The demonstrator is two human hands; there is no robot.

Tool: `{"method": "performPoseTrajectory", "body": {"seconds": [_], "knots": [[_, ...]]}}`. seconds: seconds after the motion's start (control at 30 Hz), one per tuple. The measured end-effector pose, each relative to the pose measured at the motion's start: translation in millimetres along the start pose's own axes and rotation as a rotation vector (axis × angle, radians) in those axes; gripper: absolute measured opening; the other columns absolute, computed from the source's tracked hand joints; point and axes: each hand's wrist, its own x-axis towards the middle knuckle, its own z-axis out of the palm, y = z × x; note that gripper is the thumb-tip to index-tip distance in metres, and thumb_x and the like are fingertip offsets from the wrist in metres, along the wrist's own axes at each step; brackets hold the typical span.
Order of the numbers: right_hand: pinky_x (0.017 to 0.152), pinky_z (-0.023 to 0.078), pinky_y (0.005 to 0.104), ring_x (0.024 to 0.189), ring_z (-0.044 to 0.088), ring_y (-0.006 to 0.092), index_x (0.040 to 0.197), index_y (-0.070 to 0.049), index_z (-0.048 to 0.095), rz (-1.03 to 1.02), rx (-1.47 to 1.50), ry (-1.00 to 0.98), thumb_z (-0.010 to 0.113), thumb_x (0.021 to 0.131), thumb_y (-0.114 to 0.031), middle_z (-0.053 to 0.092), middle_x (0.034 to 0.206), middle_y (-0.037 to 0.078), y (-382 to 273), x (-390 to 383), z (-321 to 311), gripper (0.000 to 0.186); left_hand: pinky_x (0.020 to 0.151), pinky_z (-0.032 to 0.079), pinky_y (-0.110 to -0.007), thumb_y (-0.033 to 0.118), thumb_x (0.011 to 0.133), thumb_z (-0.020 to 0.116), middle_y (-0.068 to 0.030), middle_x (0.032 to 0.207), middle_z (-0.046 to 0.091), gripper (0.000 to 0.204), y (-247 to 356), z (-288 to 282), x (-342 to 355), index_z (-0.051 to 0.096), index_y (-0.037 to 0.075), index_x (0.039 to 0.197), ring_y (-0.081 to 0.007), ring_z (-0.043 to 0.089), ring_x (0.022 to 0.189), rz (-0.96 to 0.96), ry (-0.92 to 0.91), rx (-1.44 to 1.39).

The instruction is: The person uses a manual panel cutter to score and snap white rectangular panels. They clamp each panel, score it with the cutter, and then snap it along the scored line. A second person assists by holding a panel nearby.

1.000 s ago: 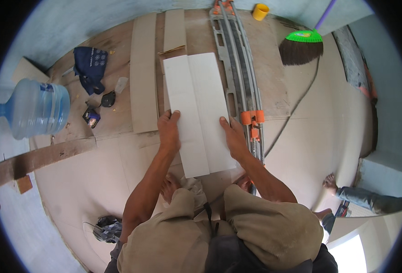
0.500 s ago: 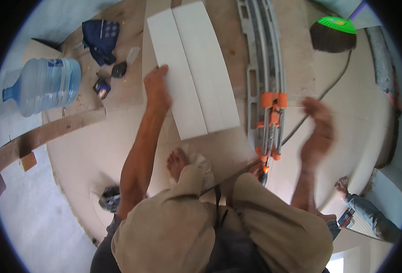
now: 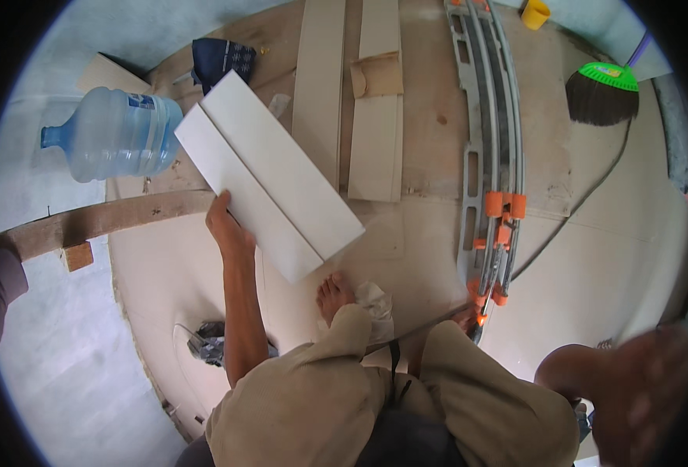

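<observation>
My left hand (image 3: 228,222) is closed on two narrow white tile strips (image 3: 270,175) lying side by side, tilted diagonally, gripping them at the lower left long edge. My right hand (image 3: 644,377) is away from the tiles at the lower right, blurred, its fingers unclear. A long tile cutter (image 3: 476,148) with rails and orange fittings lies to the right of the tiles. Beige strips (image 3: 320,101) lie on the floor beyond them, one topped by a torn cardboard piece (image 3: 376,74). My bare left foot (image 3: 332,296) is below the tiles, beside crumpled pale plastic (image 3: 375,307).
A large water bottle (image 3: 114,132), dark blue bag (image 3: 221,58) and wooden batten (image 3: 133,212) are at left; a dark bundle (image 3: 211,346) sits lower. At right are a broom (image 3: 602,97), yellow cup (image 3: 536,14) and cable (image 3: 577,214) across the floor (image 3: 577,272).
My right hand has let go of the tiles and swung down to the lower right. My left hand has moved the tiles leftward and turned them diagonally, uncovering the strips beyond.
</observation>
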Motion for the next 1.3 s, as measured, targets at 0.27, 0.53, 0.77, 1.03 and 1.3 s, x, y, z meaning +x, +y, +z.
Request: {"method": "performPoseTrajectory", "body": {"seconds": [0.27, 0.53, 0.77, 1.03, 1.3], "knots": [[0.081, 0.058, 0.0347, 0.092, 0.075, 0.0210, 0.115, -0.006, 0.072, 0.701, -0.126, -0.163, 0.061, 0.104, -0.018, 0.076, 0.100, 0.012, 181.5, -76.3, 112.3, 0.021, 0.097, 0.054, -0.042, 0.015, 0.095, 0.060, -0.0146, 0.115, 0.068, 0.031, -57.8, 15.0, -8.9, 0.064, -0.007, 0.117, -0.0276, 0.066, 0.105, -0.109, -0.106, -0.033], [0.083, 0.058, 0.0347, 0.092, 0.074, 0.0223, 0.115, -0.003, 0.072, 0.663, -0.479, -0.225, 0.064, 0.104, -0.019, 0.076, 0.104, 0.011, 204.9, -141.0, 120.4, 0.021, 0.097, 0.055, -0.041, 0.015, 0.097, 0.062, -0.0134, 0.114, 0.069, 0.030, -97.9, 82.1, -26.7, 0.063, -0.006, 0.120, -0.0258, 0.067, 0.104, -0.260, -0.308, -0.098], [0.083, 0.056, 0.0300, 0.087, 0.072, 0.0131, 0.121, -0.001, 0.069, 0.856, -0.248, 0.359, 0.056, 0.110, -0.014, 0.076, 0.096, 0.006, 204.5, -137.8, 84.3, 0.021, 0.091, 0.055, -0.034, 0.009, 0.099, 0.061, -0.0134, 0.110, 0.069, 0.027, -109.0, 168.3, -25.5, 0.063, -0.009, 0.118, -0.0226, 0.067, 0.098, -0.187, -0.385, -0.005], [0.078, 0.054, 0.0297, 0.084, 0.069, 0.0133, 0.121, -0.001, 0.068, 0.891, -0.042, 0.600, 0.059, 0.109, -0.026, 0.073, 0.092, 0.006, 235.8, -162.7, 42.9, 0.029, 0.090, 0.054, -0.034, 0.008, 0.099, 0.061, -0.0137, 0.109, 0.071, 0.025, -127.3, 244.3, -18.6, 0.064, -0.010, 0.117, -0.0213, 0.068, 0.096, -0.171, -0.482, 0.018], [0.079, 0.054, 0.0296, 0.083, 0.067, 0.0135, 0.121, -0.001, 0.069, 0.933, 0.017, 0.650, 0.058, 0.108, -0.028, 0.072, 0.094, 0.006, 273.2, -163.7, 14.6, 0.032, 0.089, 0.054, -0.035, 0.009, 0.097, 0.063, -0.0125, 0.105, 0.072, 0.022, -137.3, 286.2, -10.7, 0.067, -0.008, 0.111, -0.0213, 0.067, 0.094, -0.148, -0.533, 0.070]]}}
